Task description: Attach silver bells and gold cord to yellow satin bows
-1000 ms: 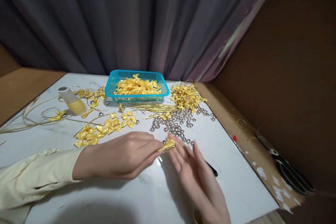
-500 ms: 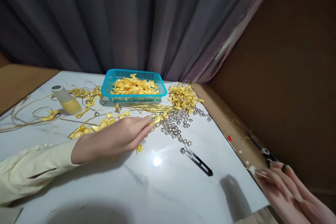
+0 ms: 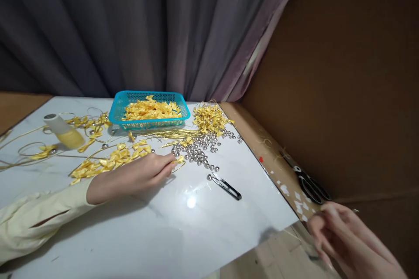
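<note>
My left hand (image 3: pixel 149 173) is closed in a pinch above the white table, gripping a yellow ribbon bow (image 3: pixel 178 160) with a loop of thin gold cord at its fingertips. Just beyond it lie silver bells (image 3: pixel 196 152) in a loose heap. Off the table's right edge, my right hand (image 3: pixel 347 235) is curled and somewhat blurred. A thin pale gold cord (image 3: pixel 292 234) runs toward its closed fingers; the grip itself is partly hidden. Black thread snips (image 3: pixel 226 188) rest near the bells, with one bell by their tip.
A turquoise basket (image 3: pixel 114 118) holds yellow bows. Bunched bows with gold cords (image 3: pixel 211 118) lie right of it, and more bows (image 3: pixel 111 159) behind my left forearm. A bottle of yellow liquid (image 3: pixel 67 133) leans left. Black scissors (image 3: pixel 309 183) and white scraps lie on the brown ledge.
The view has shifted right. My left hand has drawn back slightly from the bells with a bow in its pinch. My right hand has moved nearer, its fingers more curled.
</note>
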Demonstrator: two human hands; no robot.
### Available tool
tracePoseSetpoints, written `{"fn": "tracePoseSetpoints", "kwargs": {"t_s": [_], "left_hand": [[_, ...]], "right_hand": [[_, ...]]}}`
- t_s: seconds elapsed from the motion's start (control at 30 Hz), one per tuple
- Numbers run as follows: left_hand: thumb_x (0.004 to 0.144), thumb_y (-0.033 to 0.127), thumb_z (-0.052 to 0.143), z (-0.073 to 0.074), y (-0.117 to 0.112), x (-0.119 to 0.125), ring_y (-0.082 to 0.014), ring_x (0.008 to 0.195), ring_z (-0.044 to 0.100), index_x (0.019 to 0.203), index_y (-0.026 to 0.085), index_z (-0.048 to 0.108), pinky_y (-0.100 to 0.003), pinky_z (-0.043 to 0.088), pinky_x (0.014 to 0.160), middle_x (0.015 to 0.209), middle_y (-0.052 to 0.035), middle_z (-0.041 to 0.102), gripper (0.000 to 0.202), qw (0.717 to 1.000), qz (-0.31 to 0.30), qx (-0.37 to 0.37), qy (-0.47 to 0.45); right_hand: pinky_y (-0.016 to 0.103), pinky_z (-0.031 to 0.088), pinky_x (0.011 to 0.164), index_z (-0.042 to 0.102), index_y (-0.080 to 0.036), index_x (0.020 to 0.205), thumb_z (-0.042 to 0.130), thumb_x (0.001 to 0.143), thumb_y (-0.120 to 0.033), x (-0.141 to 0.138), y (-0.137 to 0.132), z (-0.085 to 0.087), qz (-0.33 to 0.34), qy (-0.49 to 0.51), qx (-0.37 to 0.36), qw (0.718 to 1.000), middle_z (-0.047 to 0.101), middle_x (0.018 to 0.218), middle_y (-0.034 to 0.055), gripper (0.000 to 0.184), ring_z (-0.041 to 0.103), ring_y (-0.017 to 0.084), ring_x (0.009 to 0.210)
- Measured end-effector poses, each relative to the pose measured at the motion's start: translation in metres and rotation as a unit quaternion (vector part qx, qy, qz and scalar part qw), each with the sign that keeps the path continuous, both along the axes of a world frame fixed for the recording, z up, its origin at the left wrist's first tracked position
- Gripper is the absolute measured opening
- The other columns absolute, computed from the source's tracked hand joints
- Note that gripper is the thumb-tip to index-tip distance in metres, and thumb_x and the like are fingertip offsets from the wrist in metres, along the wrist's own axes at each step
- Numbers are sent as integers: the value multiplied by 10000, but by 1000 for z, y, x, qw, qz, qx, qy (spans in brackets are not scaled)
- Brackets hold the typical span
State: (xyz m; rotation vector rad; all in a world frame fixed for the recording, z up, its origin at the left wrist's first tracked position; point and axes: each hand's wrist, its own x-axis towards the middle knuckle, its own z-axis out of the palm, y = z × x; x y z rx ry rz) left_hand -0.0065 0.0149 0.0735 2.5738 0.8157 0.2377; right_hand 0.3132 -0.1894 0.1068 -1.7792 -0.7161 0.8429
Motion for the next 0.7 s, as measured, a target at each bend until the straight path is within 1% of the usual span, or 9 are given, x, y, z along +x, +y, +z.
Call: {"fn": "tracePoseSetpoints", "kwargs": {"t_s": [0.1, 0.2, 0.27, 0.33, 0.43, 0.5, 0.53, 0.6, 0.7], "left_hand": [[958, 299, 245, 4, -8, -5, -143, 527, 518, 728, 182, 444, -254, 332, 525, 617, -7, 530, 326, 1000, 11, 4, 17], [953, 313, 248, 2, -19, -17, -148, 529, 532, 752, 184, 472, -254, 339, 525, 623, -9, 545, 328, 999, 40, 16, 16], [947, 316, 258, 0, -30, -25, -152, 547, 545, 760, 185, 478, -254, 348, 538, 632, -11, 558, 317, 997, 65, 28, 12], [943, 317, 268, -2, -43, -33, -154, 568, 554, 763, 185, 480, -254, 358, 552, 640, -13, 564, 308, 996, 82, 37, 12], [942, 310, 259, -1, -63, -42, -156, 594, 560, 776, 185, 491, -258, 367, 566, 673, -21, 580, 311, 995, 89, 44, 3], [948, 321, 242, 0, -72, -44, -161, 611, 564, 770, 185, 486, -262, 371, 573, 700, -31, 589, 331, 995, 90, 52, -3], [953, 327, 232, 0, -74, -44, -163, 615, 565, 762, 184, 481, -264, 374, 576, 695, -32, 587, 345, 995, 90, 47, -1], [958, 343, 230, 0, -75, -42, -162, 612, 564, 772, 180, 491, -266, 381, 587, 685, -30, 587, 360, 996, 86, 31, 2], [966, 362, 247, -1, -72, -35, -148, 623, 573, 768, 173, 527, -257, 397, 618, 693, -26, 610, 392, 997, 71, -8, -5]], "right_hand": [[188, 304, 372, 457, -203, 709, 505, 827, -585, -15, 8, -5, 107, -18, -53, 993, 516, 512, -31, 403, 341, 71, 380], [206, 284, 363, 507, -183, 701, 411, 844, -604, -29, 27, -17, 191, -86, -50, 976, 508, 456, -22, 454, 341, 84, 339], [236, 325, 388, 540, -177, 703, 381, 855, -557, -38, 39, -24, 234, -147, -46, 960, 514, 459, -13, 439, 366, 104, 333], [275, 424, 542, 568, -172, 686, 332, 893, -449, -46, 46, -29, 268, -243, -8, 932, 580, 546, 33, 418, 492, 146, 456], [319, 429, 767, 587, -157, 977, 302, 892, -274, -57, 47, -32, 329, -317, 46, 888, 660, 699, 57, 320, 595, 200, 714], [312, 426, 751, 501, -162, 1093, 282, 897, -228, -63, 46, -33, 357, -319, 63, 876, 670, 732, 46, 301, 590, 191, 715], [298, 426, 710, 476, -173, 1060, 273, 912, -234, -66, 46, -34, 362, -312, 68, 876, 666, 714, 35, 259, 576, 181, 673], [271, 410, 637, 425, -206, 891, 279, 940, -272, -72, 49, -37, 356, -290, 81, 885, 652, 641, 10, 168, 541, 163, 599], [243, 382, 558, 367, -223, 730, 351, 934, -291, -77, 59, -39, 366, -269, 113, 884, 620, 530, -10, 216, 486, 139, 503]]}}
